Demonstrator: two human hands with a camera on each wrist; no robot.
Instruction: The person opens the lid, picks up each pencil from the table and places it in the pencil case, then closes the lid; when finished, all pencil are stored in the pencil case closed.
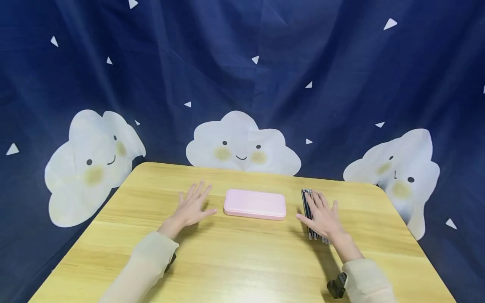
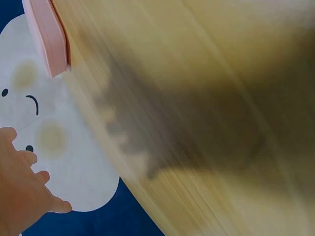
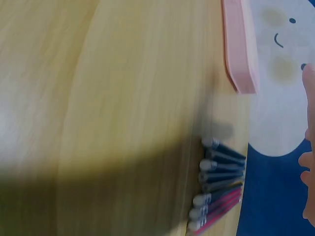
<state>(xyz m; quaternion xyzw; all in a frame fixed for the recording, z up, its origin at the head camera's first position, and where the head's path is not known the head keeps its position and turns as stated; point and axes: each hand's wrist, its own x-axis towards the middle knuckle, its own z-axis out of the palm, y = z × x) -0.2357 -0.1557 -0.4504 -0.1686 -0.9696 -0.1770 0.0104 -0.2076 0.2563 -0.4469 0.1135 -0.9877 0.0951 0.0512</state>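
A closed pink pencil case [image 1: 254, 204] lies flat on the wooden table in the head view; one end of the pink case [image 2: 51, 44] shows in the left wrist view. To its left, my left hand [image 1: 191, 209] is spread, fingers straight, casting a shadow on the table and holding nothing. On the case's right is a row of several slim pens [image 1: 305, 204], partly hidden beneath my right hand [image 1: 324, 216]. Its fingers are extended over them; whether they touch is unclear. In the right wrist view the pens [image 3: 224, 174] look dark, some pink, with pale ends.
The wooden table [image 1: 242, 261] has rounded far corners. Behind it hangs a dark blue curtain [image 1: 219, 50] printed with smiling white clouds and small white triangles. A black wrist device [image 1: 336, 286] sits by my right sleeve.
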